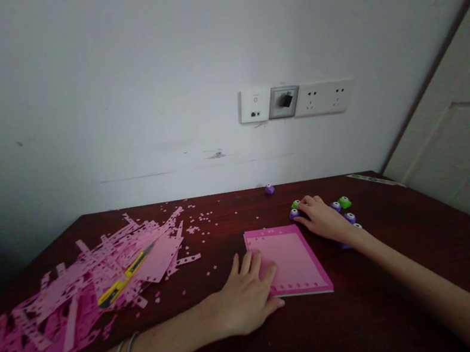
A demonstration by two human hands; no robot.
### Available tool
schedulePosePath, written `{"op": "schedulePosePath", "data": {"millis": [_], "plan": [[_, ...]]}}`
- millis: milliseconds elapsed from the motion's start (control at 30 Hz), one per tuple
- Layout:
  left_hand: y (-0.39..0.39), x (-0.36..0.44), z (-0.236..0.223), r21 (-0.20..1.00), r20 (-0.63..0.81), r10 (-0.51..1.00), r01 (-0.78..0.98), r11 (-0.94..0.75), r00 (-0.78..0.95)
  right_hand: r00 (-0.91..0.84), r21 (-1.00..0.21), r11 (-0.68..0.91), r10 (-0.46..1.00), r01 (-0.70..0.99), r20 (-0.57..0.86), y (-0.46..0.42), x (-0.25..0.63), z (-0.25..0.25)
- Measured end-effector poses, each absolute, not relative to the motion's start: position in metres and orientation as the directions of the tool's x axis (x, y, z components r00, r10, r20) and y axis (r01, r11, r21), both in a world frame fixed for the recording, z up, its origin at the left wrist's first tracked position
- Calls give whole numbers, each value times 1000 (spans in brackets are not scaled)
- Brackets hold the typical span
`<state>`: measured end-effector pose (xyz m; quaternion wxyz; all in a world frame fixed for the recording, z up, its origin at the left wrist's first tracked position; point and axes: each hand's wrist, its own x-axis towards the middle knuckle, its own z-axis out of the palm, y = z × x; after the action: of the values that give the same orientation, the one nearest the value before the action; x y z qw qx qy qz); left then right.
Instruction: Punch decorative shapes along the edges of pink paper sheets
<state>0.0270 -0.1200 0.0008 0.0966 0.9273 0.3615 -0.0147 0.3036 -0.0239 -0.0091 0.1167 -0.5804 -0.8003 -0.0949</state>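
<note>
My left hand [249, 295] lies flat with fingers spread over the left side of a pink sheet [288, 257]. That sheet rests on a darker pink one, whose border shows small punched or stuck shapes along top and bottom. Off to the right, my right hand [322, 221] has thumb and fingers around a small purple craft punch [294, 214]. A green punch [296, 204] touches its fingertips just behind. More punches stand beside that hand, among them a green one [345, 202] and a purple one [350, 217]; some are partly hidden by the wrist.
A heap of cut pink paper strips [71, 308] covers the table's left side, with a yellow utility knife [125, 275] on top. Tiny paper shapes are scattered behind the sheet. Another purple punch [269, 189] stands by the wall, and a ruler-like strip [374, 179] lies at the back right.
</note>
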Motion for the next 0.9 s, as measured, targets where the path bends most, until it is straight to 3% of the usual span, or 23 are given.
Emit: {"op": "schedulePosePath", "data": {"millis": [267,500,700,800,900], "plan": [[-120,29,1,143,-50,664,664,-734,746,-275,152,236,905,960,326,-25,315,-10],[-123,30,8,152,-31,660,656,-739,751,-223,124,193,926,973,306,-23,317,-6],[-116,34,26,305,-90,632,625,-718,770,-219,-7,238,904,971,367,-15,307,10],[-87,42,42,387,22,657,599,-701,754,-203,-97,249,917,964,344,4,299,22],[-41,51,49,428,153,759,650,-628,633,-202,-156,256,934,954,295,33,290,30]]}}
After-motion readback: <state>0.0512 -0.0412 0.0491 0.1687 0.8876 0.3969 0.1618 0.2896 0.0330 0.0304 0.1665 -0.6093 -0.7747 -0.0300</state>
